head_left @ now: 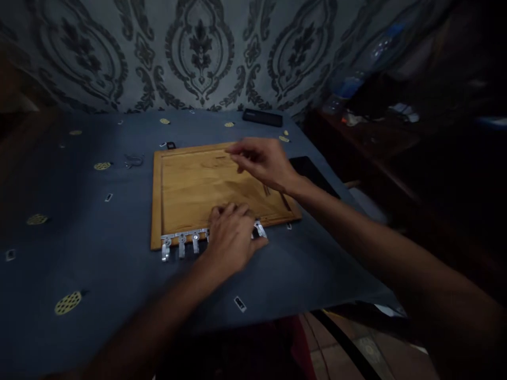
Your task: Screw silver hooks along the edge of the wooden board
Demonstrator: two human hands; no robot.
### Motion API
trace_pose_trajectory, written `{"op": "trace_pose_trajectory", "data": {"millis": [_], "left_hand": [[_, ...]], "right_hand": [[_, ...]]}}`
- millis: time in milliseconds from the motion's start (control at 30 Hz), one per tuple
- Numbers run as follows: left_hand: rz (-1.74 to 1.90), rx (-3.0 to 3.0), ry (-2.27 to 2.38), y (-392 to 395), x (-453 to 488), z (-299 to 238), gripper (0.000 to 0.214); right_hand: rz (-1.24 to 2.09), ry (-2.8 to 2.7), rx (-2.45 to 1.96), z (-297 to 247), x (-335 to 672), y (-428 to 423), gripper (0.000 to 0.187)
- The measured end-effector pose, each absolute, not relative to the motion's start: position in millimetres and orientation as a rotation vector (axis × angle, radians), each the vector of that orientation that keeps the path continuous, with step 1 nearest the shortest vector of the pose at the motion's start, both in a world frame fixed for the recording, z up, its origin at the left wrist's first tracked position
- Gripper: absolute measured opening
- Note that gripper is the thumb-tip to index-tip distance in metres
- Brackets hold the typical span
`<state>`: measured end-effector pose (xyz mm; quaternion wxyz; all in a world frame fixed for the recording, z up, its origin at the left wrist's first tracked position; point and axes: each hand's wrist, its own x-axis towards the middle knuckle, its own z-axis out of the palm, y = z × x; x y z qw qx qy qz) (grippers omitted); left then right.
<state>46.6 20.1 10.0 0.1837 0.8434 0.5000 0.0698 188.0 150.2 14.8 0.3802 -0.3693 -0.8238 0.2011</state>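
Observation:
A framed wooden board (190, 184) lies flat on the blue cloth. Along its near edge runs a row of silvery metal clips (181, 245), several of them hanging past the rim. My left hand (232, 235) is bent over the middle of this row, fingers curled onto the board and thumb out to the right by the last clip; it hides part of the row. Above the right half of the board, my right hand (261, 163) is raised with thumb and fingertips pinched together. Whatever they may hold is too small to make out.
A tangle of small metal pieces (133, 160) lies left of the board. A small black item (170, 145) is at its far edge. Behind sits a dark oblong case (262, 117); a black flat device (312, 174) is at right. Plastic bottles (348, 87) stand beyond.

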Motion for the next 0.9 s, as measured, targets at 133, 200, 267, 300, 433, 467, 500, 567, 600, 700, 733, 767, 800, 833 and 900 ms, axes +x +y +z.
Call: {"op": "trace_pose_trajectory", "data": {"millis": [133,200,267,300,433,467,500,567,600,700,733,767,800,833,900], "left_hand": [[0.147,2.367,1.439,21.2,49.6,12.9,0.033],[0.149,2.356,1.446,21.4,50.6,13.3,0.032],[0.170,2.354,1.456,21.3,51.2,12.7,0.031],[0.180,2.358,1.459,21.2,51.5,12.2,0.031],[0.212,2.373,1.457,21.1,52.1,9.7,0.032],[0.215,2.373,1.458,21.1,52.1,9.2,0.032],[0.218,2.371,1.460,21.2,52.1,8.7,0.033],[0.213,2.366,1.459,21.3,52.0,8.2,0.033],[0.209,2.365,1.455,21.3,51.8,8.0,0.033],[0.209,2.360,1.445,21.6,51.4,7.8,0.032],[0.211,2.359,1.440,21.7,51.3,7.8,0.033],[0.212,2.358,1.438,21.7,51.2,7.7,0.034],[0.209,2.357,1.438,21.8,51.2,7.6,0.034],[0.206,2.356,1.440,21.8,51.2,7.5,0.035],[0.199,2.354,1.442,21.8,51.3,7.5,0.036]], "right_hand": [[0.451,-1.876,-1.222,-6.2,258.8,115.1,0.026],[0.413,-1.865,-1.331,-12.2,276.5,101.7,0.024],[0.390,-1.947,-1.380,-14.9,283.6,92.0,0.025],[0.389,-2.019,-1.394,-15.5,284.3,89.0,0.026],[0.410,-2.342,-1.313,-17.1,280.0,87.3,0.035],[0.395,-2.410,-1.272,-17.6,279.0,88.2,0.037],[0.368,-2.471,-1.236,-18.0,278.3,89.0,0.037],[0.279,-2.567,-1.196,-17.7,277.9,90.0,0.034],[0.230,-2.603,-1.183,-16.7,278.0,90.1,0.031],[0.138,-2.692,-1.158,-10.1,277.9,89.7,0.023],[0.125,-2.720,-1.155,-7.3,277.5,89.9,0.022],[0.120,-2.748,-1.149,-4.5,276.9,90.2,0.021],[0.124,-2.776,-1.140,-2.1,276.2,90.8,0.020],[0.136,-2.799,-1.128,-0.4,275.6,91.7,0.020],[0.173,-2.808,-1.088,0.8,274.7,93.5,0.019]]}}
